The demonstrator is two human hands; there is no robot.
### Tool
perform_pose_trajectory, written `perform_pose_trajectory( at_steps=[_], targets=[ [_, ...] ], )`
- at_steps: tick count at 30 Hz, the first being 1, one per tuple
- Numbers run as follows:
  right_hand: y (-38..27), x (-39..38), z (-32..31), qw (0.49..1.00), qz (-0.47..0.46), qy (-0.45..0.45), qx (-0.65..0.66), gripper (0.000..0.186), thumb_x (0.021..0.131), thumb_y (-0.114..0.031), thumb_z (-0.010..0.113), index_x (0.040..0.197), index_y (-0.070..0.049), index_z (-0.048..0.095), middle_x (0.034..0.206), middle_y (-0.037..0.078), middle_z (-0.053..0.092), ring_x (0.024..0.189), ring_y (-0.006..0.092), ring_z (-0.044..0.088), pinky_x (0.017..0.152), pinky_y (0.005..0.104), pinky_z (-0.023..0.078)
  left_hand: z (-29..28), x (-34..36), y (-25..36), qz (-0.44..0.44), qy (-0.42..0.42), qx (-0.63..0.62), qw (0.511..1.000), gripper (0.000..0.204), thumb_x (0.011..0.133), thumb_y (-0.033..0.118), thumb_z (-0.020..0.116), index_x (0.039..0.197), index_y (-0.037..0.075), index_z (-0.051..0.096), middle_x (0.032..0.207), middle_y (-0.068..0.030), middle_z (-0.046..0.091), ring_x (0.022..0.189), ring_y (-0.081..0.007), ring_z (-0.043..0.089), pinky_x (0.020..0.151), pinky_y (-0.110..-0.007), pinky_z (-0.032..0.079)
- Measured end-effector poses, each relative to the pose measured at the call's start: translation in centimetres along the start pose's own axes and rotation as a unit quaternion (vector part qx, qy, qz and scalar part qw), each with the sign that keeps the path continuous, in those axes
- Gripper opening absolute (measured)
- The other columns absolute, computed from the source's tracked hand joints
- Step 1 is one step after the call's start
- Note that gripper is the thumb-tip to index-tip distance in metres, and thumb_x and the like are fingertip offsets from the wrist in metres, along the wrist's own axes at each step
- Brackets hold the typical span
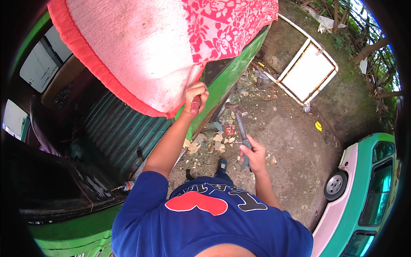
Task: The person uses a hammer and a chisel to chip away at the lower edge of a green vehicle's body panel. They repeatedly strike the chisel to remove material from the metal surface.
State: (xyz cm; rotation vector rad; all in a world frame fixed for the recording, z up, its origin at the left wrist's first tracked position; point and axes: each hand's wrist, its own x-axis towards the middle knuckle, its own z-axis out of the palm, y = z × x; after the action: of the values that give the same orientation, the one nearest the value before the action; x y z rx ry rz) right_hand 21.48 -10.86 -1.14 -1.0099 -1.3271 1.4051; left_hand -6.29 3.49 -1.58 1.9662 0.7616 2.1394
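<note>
My left hand (197,95) is closed around a tool with a rounded red handle (195,105). Its far end is hidden by the hand and the cloth, so I cannot tell what kind it is. That fist rests against the green body panel (233,77) of a vehicle, right under the edge of a red and white patterned cloth (145,47) draped over it. Lower and to the right, my right hand (254,153) grips a hammer (240,125) by its grey handle. The hammer head points away from me, above the littered ground and apart from the panel.
Flakes and chips of debris (218,141) lie on the concrete by my feet. A rusty white metal frame (306,70) lies far right. A green and pink van (359,192) is parked at right. Left, the vehicle's ribbed floor (124,124) shows, with a screwdriver (125,186) nearby.
</note>
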Motion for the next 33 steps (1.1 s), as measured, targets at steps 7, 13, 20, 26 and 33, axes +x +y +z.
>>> perform_pose_trajectory(
  at_steps=[7, 13, 20, 26, 33],
  targets=[
    [-5.1, 0.7, 2.8, 0.884, -0.342, -0.064, -0.313, 0.052, 0.088, -0.003, 0.064, 0.138, 0.001, 0.051, 0.084, 0.012, 0.066, 0.067, 0.0143, 0.06, 0.063, 0.0261, 0.049, 0.3, 1.1, 0.6, -0.026, 0.008, 0.031, 0.999, 0.032, 0.089, 0.002, 0.053, 0.06, -0.003, 0.042, 0.057, -0.0083, 0.039, 0.051, -0.0187, 0.04, 0.051, -0.035, 0.032],
    [-7.1, 0.4, 4.6, 0.796, -0.48, -0.112, -0.35, 0.05, 0.079, -0.001, 0.068, 0.129, -0.007, 0.062, 0.077, 0.011, 0.062, 0.056, 0.0241, 0.059, 0.051, 0.0309, 0.048, 0.8, 1.7, 1.3, -0.048, 0.028, 0.051, 0.997, 0.035, 0.09, 0.004, 0.057, 0.06, -0.002, 0.039, 0.056, -0.0077, 0.033, 0.05, -0.019, 0.036, 0.049, -0.035, 0.029],
    [-7.6, 1.6, 5.5, 0.822, -0.478, -0.043, -0.306, 0.055, 0.076, -0.005, 0.072, 0.13, -0.014, 0.062, 0.063, 0.006, 0.045, 0.048, 0.0229, 0.049, 0.044, 0.0374, 0.043, -0.3, 2.3, 0.5, -0.097, 0.038, 0.082, 0.991, 0.03, 0.096, 0.007, 0.053, 0.068, -0.004, 0.054, 0.067, -0.0074, 0.057, 0.062, -0.0124, 0.051, 0.058, -0.029, 0.041],
    [-8.9, 3.0, 6.3, 0.824, -0.385, -0.06, -0.412, 0.054, 0.082, -0.004, 0.069, 0.134, -0.013, 0.059, 0.064, 0.01, 0.047, 0.049, 0.0237, 0.049, 0.048, 0.0357, 0.042, 0.7, 3.0, 0.4, -0.143, 0.119, 0.072, 0.98, 0.034, 0.093, 0.006, 0.057, 0.061, -0.002, 0.049, 0.058, -0.0033, 0.046, 0.055, -0.0105, 0.039, 0.051, -0.03, 0.032],
    [-8.9, 4.0, 6.5, 0.824, -0.343, -0.068, -0.445, 0.053, 0.084, -0.001, 0.066, 0.135, -0.012, 0.058, 0.066, 0.011, 0.052, 0.051, 0.0221, 0.052, 0.05, 0.034, 0.044, 0.0, 2.3, -1.6, -0.164, 0.076, 0.1, 0.978, 0.028, 0.092, 0.009, 0.061, 0.065, 0.001, 0.06, 0.062, -0.0044, 0.06, 0.059, -0.0112, 0.052, 0.058, -0.028, 0.043]
  ],
)
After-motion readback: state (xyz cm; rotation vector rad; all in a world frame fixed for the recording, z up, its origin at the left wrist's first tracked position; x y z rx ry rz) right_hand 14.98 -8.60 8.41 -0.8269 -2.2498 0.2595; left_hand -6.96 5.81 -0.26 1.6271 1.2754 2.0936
